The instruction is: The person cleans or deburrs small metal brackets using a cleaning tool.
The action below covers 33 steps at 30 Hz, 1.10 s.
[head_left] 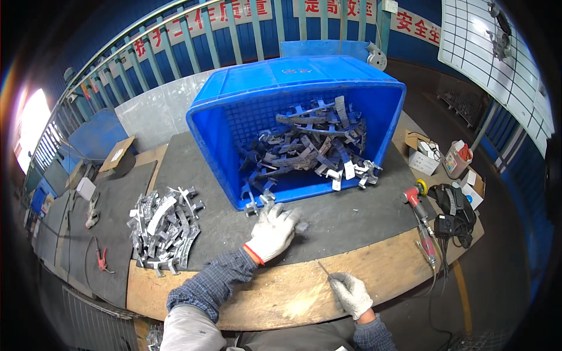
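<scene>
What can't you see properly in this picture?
- Head view: what the left hand presses on; the glove covers all but a small grey bit.
- The thin tool in the right hand: too small to tell its kind.
- The bottom of the blue crate: the metal parts hide it.
- The person's body: cut off by the lower edge.
- The room's far left: glare and the dark rim blot it out.

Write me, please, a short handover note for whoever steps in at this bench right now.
Left hand, gloved, presses a grey metal part onto the dark mat in front of the tipped blue crate.
Right hand, gloved, holds a thin file over the wooden bench edge.
Done: apparently the stacked parts on the left.
Left: the many parts in the crate.
</scene>
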### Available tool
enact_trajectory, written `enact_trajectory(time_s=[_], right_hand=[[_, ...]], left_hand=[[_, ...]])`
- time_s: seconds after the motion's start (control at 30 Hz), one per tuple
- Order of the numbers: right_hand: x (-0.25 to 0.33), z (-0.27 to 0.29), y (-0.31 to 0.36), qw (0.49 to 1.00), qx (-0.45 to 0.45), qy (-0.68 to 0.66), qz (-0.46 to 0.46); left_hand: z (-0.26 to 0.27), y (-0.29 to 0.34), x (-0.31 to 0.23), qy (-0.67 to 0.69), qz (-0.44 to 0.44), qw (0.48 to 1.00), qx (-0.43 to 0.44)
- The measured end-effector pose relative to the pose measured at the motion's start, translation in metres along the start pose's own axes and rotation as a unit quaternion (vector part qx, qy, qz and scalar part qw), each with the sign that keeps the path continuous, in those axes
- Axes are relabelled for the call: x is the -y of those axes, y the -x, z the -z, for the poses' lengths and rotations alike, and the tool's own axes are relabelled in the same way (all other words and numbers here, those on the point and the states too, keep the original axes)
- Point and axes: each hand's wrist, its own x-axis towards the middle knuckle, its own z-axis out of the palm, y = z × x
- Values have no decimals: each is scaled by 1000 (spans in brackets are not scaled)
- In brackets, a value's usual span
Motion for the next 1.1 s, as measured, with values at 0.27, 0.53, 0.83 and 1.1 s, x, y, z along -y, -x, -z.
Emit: enact_trajectory(time_s=[0.27, 0.53, 0.83, 1.1], right_hand=[[3, -13, 6, 993, -70, 73, 64], [-5, -23, 2, 990, -134, -30, 39], [16, -20, 24, 949, -186, 135, 214], [37, -37, 28, 909, -168, 178, 337]], left_hand=[[28, 37, -40, 72, 141, 978, -137], [15, 74, -76, 52, -31, 989, -137], [40, 68, -82, 499, 317, 806, -27], [47, 35, -107, 564, 355, 735, 124]])
